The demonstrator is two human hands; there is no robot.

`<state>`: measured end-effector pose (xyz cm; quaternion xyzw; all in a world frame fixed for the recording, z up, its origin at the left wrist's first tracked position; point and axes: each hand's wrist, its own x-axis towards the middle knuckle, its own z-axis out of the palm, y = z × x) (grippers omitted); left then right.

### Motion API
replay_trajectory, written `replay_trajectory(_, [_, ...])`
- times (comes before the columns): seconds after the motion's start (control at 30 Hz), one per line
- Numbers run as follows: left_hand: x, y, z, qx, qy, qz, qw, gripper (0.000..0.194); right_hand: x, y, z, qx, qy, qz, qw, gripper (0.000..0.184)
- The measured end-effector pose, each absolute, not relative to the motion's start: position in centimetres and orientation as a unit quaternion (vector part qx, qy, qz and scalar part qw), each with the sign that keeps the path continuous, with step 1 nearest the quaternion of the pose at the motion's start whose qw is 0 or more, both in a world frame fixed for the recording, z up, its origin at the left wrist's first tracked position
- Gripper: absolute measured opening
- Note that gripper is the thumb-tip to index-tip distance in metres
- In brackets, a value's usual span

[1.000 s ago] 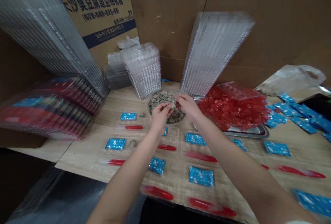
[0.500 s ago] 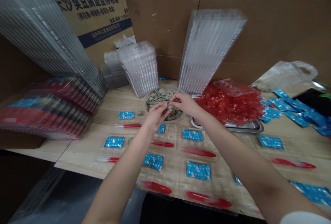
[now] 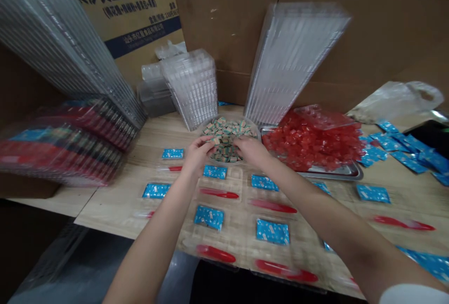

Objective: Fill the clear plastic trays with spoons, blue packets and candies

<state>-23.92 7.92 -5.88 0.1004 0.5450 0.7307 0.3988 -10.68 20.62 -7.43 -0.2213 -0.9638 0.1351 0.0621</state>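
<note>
A round clear bowl holds a heap of small square green-and-tan pieces. At the bowl's left side, my left hand pinches one small square piece between thumb and forefinger. My right hand reaches over the right rim, fingers curled together down in the heap; its fingertips are hidden, so what they grip does not show. In front of the bowl lie clear trays with blue printed sachets and red pen-like items.
Red plastic pieces pile up on a metal tray to the right, with loose blue sachets beyond. Tall stacks of clear trays stand behind. Filled packs are stacked at left, and cardboard walls the back.
My hands, close together over the bowl before, have moved apart. The left has shifted left with a small piece; the right has lowered into the heap. The view has shifted slightly.
</note>
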Motion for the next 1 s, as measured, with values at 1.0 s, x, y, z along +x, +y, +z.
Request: replay_trajectory(1.0, [-19.2, -0.4, -7.8, 0.459, 0.724, 0.433, 0.278, 0.017, -6.2, 14.9, -7.2, -0.359, -0.836, 0.401, 0.111, 0.011])
